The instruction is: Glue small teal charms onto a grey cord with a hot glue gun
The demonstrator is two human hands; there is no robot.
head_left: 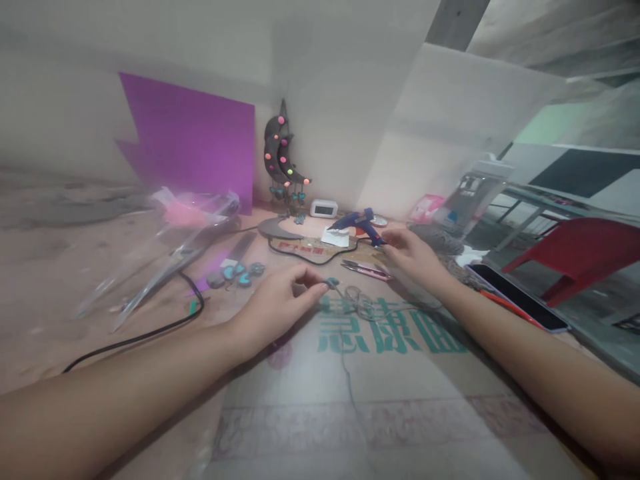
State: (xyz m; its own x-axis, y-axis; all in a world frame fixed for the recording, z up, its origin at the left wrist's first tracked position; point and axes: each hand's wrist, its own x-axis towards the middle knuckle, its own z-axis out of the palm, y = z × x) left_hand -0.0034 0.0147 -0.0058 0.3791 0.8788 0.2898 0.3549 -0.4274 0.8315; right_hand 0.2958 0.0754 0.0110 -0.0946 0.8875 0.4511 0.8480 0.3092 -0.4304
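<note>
My left hand (290,293) is closed in a pinch on a small grey-and-teal piece (331,283), which has grey yarn (361,301) about it. The yarn lies in loose loops to the right, and one strand trails toward me. Farther back, my right hand (407,250) has its fingers curled at the handle end of a blue glue gun (357,220). The gun's nozzle points left, above a small white paper (335,236). Thread snips (367,269) lie between my two hands. Several grey-and-teal heart pieces (243,277) rest left of my left hand.
A moon-shaped hanging ornament (277,150) and a purple sheet (200,147) lean against the wall. A small clock (324,209) and a grey crescent (280,228) sit at the back. Left are plastic-wrapped sticks (165,267) and a black cord (150,330); right, a phone (517,297).
</note>
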